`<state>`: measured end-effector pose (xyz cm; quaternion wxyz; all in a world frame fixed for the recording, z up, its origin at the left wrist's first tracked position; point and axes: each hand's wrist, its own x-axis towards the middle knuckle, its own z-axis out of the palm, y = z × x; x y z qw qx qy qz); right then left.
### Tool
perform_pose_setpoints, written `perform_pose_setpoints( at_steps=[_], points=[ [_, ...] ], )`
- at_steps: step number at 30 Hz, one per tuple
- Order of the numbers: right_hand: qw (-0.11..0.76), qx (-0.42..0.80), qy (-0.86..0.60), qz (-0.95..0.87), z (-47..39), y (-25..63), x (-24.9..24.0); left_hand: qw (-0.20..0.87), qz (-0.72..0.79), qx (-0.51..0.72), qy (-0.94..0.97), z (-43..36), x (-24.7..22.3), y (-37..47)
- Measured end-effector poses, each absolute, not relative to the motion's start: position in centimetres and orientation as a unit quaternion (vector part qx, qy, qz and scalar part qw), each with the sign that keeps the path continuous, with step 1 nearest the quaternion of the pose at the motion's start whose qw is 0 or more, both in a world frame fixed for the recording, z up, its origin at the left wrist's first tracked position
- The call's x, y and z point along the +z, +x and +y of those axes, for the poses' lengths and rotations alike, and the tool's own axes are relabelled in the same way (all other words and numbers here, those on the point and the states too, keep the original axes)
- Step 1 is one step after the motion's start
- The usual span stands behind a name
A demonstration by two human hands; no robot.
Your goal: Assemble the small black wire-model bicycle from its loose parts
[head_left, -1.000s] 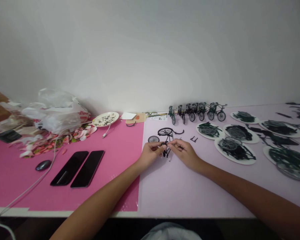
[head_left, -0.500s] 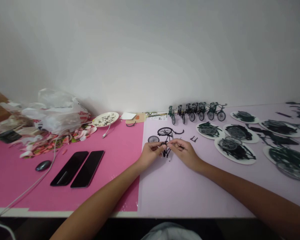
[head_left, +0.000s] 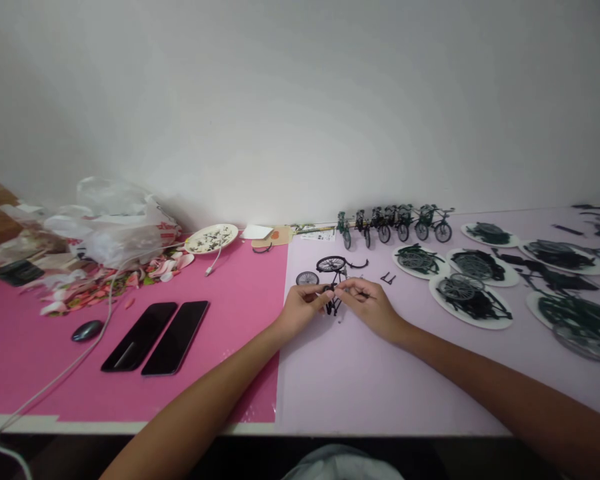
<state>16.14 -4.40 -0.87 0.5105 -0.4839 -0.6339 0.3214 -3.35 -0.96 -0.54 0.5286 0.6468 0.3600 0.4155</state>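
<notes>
Between my two hands is a small black toy bicycle with one wheel fitted, its wheel end pointing away from me. My left hand pinches the frame from the left. From the right, my right hand has its fingertips closed at the middle of the same frame; whether they also hold a tiny part is hidden. A loose wheel lies just beyond my left fingers. Past my right hand are a curved black piece and a small black bracket-like part.
Several finished toy bicycles stand along the wall. White plates of parts spread over the right side. On the pink left side are two phones, a mouse, a cable, plastic bags and a plate of bits.
The toy bicycle has shifted very slightly in my fingers, its wheel end a touch to the right. Both hands keep nearly the same place and grip.
</notes>
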Motion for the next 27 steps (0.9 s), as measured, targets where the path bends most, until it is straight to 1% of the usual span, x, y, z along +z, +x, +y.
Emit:
perform_pose_setpoints(
  at_steps=[11,16,27],
  points=[
    [0.511,0.453,-0.456,-0.571,-3.51,16.24,-1.72,0.531,0.348,0.416,0.651,-0.79,-0.85,-3.40],
    [0.488,0.520,-0.450,-0.537,-3.67,16.39,-1.29,0.525,0.344,0.417,0.658,-0.70,-1.02,-3.44],
    [0.485,0.569,-0.438,-0.499,-3.56,16.57,-0.90,0.535,0.337,0.410,0.658,-0.58,-1.31,-3.42]
  ],
)
